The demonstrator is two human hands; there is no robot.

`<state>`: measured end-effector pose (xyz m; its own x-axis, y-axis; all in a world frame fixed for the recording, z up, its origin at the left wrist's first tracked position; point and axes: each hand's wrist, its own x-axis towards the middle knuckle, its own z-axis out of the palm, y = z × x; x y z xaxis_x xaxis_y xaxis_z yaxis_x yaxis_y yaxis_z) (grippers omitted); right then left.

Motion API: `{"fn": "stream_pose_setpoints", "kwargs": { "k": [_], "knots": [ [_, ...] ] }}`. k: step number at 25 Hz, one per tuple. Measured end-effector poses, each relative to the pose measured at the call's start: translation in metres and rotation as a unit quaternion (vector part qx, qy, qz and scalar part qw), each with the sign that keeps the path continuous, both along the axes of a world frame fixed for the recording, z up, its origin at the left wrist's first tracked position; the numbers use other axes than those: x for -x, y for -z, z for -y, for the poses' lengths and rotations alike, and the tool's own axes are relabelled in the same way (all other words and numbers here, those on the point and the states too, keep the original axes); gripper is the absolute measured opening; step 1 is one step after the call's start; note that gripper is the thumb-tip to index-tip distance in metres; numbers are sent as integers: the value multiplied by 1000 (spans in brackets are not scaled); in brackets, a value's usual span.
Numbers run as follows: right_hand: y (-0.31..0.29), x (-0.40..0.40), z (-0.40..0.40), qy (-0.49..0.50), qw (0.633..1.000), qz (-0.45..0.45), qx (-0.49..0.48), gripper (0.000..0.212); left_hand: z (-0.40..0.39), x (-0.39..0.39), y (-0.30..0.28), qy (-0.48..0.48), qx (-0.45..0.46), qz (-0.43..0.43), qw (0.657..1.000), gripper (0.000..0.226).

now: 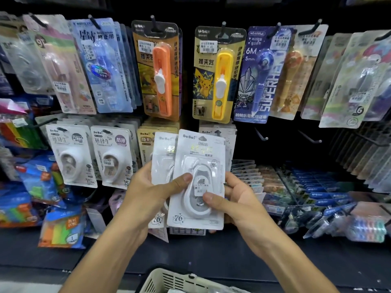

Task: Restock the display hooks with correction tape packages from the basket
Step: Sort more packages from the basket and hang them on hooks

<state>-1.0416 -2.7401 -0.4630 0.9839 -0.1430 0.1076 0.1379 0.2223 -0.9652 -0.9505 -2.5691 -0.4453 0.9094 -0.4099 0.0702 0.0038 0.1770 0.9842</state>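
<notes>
Both hands clamp two white correction tape packages, fanned upright before the display hooks. Left hand [152, 187] pinches the rear package [161, 161] at 9 o'clock; right hand [230, 197] thumbs the front package [198, 157] at 3. Basket [169, 281] sits at 6.

Bright overhead light falls on the hanging packs, with white glare on the front pack [198, 180]. The backboard behind stays dark. Edges bow and blur; the basket [169, 280] below is soft.
</notes>
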Motion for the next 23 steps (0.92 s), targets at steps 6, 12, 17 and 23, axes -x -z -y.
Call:
{"fn": "stream_pose_setpoints", "kwargs": {
  "k": [6,12,17,23],
  "knots": [
    [-4,-2,8,180,983,-28,37,28,-8,-7,-10,-109,-32,22,993,24],
    [11,3,13,201,973,-61,97,18,-13,-10,-15,-133,-30,58,989,23],
    [15,-2,13,211,973,-69,-57,59,-8,-10,-9,-130,-37,49,990,22],
    [16,-7,-9,77,996,-19,44,50,17,-5,-6,51,-70,103,991,30]
  ]
}}
